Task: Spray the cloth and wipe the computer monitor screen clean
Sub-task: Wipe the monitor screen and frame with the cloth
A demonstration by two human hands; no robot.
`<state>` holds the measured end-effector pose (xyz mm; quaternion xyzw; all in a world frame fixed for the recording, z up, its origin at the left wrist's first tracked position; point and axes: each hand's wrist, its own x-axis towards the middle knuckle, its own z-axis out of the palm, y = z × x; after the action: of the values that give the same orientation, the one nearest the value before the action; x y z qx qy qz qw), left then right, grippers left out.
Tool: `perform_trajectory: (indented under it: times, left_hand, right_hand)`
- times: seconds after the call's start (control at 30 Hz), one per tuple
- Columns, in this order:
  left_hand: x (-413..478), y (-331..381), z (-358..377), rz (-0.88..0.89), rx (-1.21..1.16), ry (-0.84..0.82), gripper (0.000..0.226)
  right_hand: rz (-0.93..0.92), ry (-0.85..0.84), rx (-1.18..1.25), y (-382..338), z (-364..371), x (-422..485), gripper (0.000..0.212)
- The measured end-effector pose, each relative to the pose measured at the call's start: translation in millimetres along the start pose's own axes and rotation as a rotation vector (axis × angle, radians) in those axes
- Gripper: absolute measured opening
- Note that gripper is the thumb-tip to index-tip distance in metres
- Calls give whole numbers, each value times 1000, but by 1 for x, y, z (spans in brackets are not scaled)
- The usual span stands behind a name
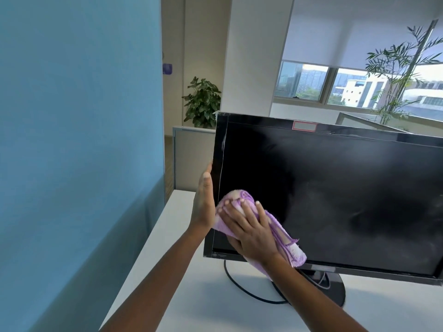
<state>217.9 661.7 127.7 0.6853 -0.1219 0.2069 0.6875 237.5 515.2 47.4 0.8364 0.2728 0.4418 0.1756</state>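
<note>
— What sort of place was it?
— An office: a monitor (335,188) stood on a white desk (191,295), with low partitions (191,159), potted plants (202,101) and a blind-shaded window (311,82) behind.

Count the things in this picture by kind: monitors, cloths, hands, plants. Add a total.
Monitors: 1, the monitor
Cloths: 1, the cloth
Hands: 2, the left hand and the right hand
Plants: 2, the leafy plant and the tall plant
Total: 6
</note>
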Motion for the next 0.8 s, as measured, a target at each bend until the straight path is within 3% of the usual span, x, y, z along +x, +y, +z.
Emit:
perform_trajectory:
  times: [0.2,0.33,0.47,0.8]
  left_hand:
    - [-16,-10,-3,-53,-5,-9,42]
    - [-24,-14,-4,-87,19,3,64]
    - [-27,-18,-8,-103,-36,-3,45]
    - [-29,-19,-7,-115,-123,0,38]
  right_hand:
    - [-203,-97,-41,-6,8,-25,57]
    - [-372,-100,-47,-6,8,-37,55]
    - [-488,-68,-55,5,3,-32,51]
    - [-161,-45,31,-13,0,-26,52]
